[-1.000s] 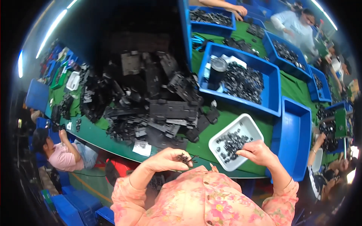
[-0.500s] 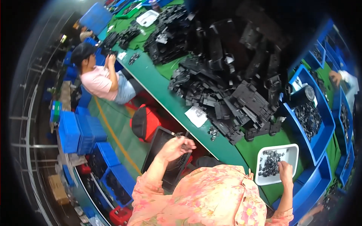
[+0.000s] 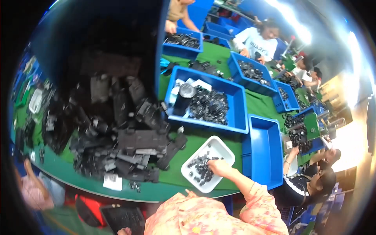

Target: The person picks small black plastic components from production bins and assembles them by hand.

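A white plastic tray [image 3: 227, 152] rests on the green cloth in front of me, with small black plastic parts [image 3: 201, 169] heaped in it. My right hand [image 3: 220, 167] reaches into this tray from the right. Its fingers are closed together at the edge of the heap, and what they pinch, if anything, is too small to make out. Low in the picture, my left hand [image 3: 124, 231] shows only in part beside a black tray [image 3: 122, 216] below the table edge. Its fingers are mostly cut off.
A large pile of black plastic housings [image 3: 141, 141] covers the table on the left. Behind the white tray stands a blue bin [image 3: 237, 102] of black parts with a dark cylinder. Another blue bin [image 3: 266, 152] is on the right. Several people work around the table.
The view has swung to the right. My left hand has dropped from beside the table to the lower edge. My right hand stays in the white tray, among the small parts.
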A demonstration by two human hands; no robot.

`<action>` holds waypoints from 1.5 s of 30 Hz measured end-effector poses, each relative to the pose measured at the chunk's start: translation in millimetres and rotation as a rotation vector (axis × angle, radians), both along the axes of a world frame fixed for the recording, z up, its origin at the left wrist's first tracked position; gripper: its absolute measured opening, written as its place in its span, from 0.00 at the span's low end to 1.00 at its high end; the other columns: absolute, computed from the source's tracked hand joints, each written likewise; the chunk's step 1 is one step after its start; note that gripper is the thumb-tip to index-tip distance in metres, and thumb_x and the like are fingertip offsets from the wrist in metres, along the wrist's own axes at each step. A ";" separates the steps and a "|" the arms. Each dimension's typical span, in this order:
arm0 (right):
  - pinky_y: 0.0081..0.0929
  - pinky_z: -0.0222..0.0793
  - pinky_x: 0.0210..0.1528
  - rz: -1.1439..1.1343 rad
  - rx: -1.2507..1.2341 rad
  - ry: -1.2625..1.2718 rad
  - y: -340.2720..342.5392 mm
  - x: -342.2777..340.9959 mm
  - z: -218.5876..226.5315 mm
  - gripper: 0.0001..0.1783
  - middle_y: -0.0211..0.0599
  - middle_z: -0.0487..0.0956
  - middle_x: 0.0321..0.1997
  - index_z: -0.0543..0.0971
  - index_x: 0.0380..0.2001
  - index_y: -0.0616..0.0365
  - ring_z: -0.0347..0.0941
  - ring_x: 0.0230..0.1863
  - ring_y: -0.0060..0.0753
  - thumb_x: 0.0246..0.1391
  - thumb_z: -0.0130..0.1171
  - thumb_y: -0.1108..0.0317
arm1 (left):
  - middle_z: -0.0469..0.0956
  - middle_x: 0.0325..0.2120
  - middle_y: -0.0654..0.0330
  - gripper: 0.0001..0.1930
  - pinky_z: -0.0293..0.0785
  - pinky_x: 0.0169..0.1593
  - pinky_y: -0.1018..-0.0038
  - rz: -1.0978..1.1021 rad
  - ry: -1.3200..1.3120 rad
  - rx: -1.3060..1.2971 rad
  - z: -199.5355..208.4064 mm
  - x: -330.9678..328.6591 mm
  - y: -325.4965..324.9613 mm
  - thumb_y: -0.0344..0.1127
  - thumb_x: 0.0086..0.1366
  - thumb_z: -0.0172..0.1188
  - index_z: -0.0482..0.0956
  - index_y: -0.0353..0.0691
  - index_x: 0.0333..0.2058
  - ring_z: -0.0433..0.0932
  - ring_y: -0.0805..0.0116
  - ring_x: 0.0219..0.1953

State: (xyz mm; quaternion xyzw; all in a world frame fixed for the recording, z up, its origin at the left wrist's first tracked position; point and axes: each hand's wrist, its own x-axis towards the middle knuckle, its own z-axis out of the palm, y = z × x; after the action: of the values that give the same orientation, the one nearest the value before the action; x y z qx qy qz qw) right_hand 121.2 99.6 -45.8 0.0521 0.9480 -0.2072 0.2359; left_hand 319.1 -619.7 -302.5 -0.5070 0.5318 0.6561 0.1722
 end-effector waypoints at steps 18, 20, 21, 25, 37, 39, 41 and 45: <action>0.40 0.69 0.41 -0.517 0.240 0.332 121.9 -193.6 5.0 0.19 0.48 0.74 0.38 0.75 0.32 0.60 0.73 0.38 0.50 0.42 0.57 0.55 | 0.78 0.26 0.58 0.12 0.71 0.36 0.80 -1.407 0.689 0.212 342.6 -339.9 524.1 0.34 0.64 0.46 0.74 0.32 0.39 0.76 0.74 0.29; 0.43 0.69 0.40 -0.495 0.275 0.251 149.5 -189.7 -20.1 0.14 0.48 0.75 0.36 0.74 0.33 0.57 0.73 0.37 0.50 0.41 0.53 0.63 | 0.78 0.26 0.59 0.13 0.71 0.36 0.80 -1.480 0.744 0.267 345.2 -360.0 574.9 0.35 0.64 0.46 0.73 0.32 0.39 0.76 0.74 0.29; 0.43 0.69 0.39 -0.510 0.266 0.252 155.4 -190.6 -19.9 0.12 0.47 0.76 0.34 0.75 0.32 0.55 0.74 0.36 0.49 0.39 0.50 0.69 | 0.77 0.26 0.59 0.13 0.70 0.37 0.80 -1.480 0.763 0.273 343.8 -371.8 591.1 0.35 0.64 0.46 0.73 0.32 0.39 0.75 0.75 0.30; 0.31 0.69 0.33 -0.761 -0.198 0.413 187.7 -165.3 -15.0 0.11 0.41 0.78 0.25 0.78 0.30 0.56 0.75 0.29 0.36 0.40 0.58 0.66 | 0.76 0.25 0.61 0.13 0.70 0.35 0.80 -1.246 0.734 0.309 322.8 -414.8 652.1 0.37 0.64 0.46 0.73 0.32 0.39 0.74 0.76 0.27; 0.16 0.62 0.20 -0.788 -0.893 0.362 176.6 -159.5 37.1 0.12 0.29 0.75 0.19 0.78 0.26 0.63 0.67 0.19 0.16 0.47 0.56 0.64 | 0.75 0.35 0.61 0.15 0.66 0.37 0.84 -1.274 0.896 0.211 263.0 -426.2 767.0 0.27 0.58 0.51 0.69 0.32 0.46 0.71 0.80 0.34; 0.12 0.60 0.21 -0.755 -0.967 0.355 181.4 -167.9 39.6 0.10 0.25 0.73 0.19 0.78 0.27 0.61 0.64 0.19 0.13 0.49 0.56 0.65 | 0.76 0.31 0.60 0.14 0.68 0.35 0.83 -1.224 0.864 0.315 276.9 -431.6 769.5 0.30 0.60 0.51 0.70 0.32 0.44 0.72 0.80 0.30; 0.11 0.60 0.21 -0.732 -0.994 0.386 185.2 -170.8 49.8 0.09 0.25 0.73 0.19 0.78 0.28 0.60 0.64 0.20 0.13 0.49 0.55 0.65 | 0.76 0.31 0.60 0.12 0.69 0.35 0.83 -1.116 0.726 0.489 273.4 -440.6 766.7 0.31 0.61 0.51 0.71 0.33 0.42 0.73 0.78 0.30; 0.25 0.69 0.32 -0.770 -0.477 0.525 209.2 -158.2 27.1 0.11 0.37 0.78 0.27 0.78 0.31 0.58 0.74 0.27 0.28 0.46 0.55 0.64 | 0.76 0.28 0.63 0.10 0.67 0.27 0.86 -0.868 0.509 0.537 265.6 -450.2 745.7 0.34 0.60 0.53 0.74 0.38 0.39 0.70 0.82 0.23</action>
State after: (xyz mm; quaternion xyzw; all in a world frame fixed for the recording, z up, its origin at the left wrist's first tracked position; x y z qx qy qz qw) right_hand -37.0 308.8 -18.7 0.2878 0.8139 -0.4953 -0.0975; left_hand -131.1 125.9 -36.9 -0.0065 0.5307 0.7389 0.4152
